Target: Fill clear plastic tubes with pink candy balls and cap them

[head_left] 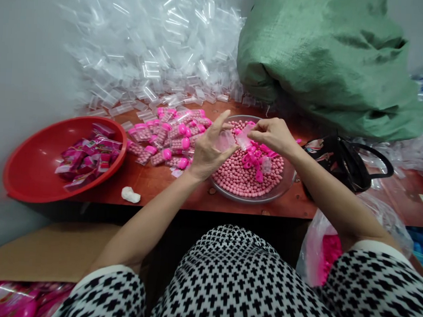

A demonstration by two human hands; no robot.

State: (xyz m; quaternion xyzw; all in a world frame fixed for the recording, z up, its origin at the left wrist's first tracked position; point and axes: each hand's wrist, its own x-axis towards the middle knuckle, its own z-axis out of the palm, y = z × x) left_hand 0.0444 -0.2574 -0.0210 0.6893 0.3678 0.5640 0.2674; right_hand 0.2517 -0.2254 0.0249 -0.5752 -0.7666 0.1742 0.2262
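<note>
My left hand [212,146] is curved, thumb and index finger spread wide, around a clear plastic tube [225,140] that rests against the fingers. Close beside it, my right hand [271,135] pinches a small translucent plastic piece [244,137] between thumb and fingertips; its exact kind is hard to make out. Both hands are above a round basin [227,195] full of pink beads [239,176]. Bright pink plastic pieces [256,158] lie on top of the beads. To the left of my left hand are piled bead-filled clear tubes with pink caps [163,137].
A red bowl [30,168] with pink packets [87,156] stands left, near a white lump [130,195]. Clear tubes [149,46] heap up behind. A green sack [319,55] and a black bag [349,161] are right; a plastic bag [313,249] hangs below the table edge.
</note>
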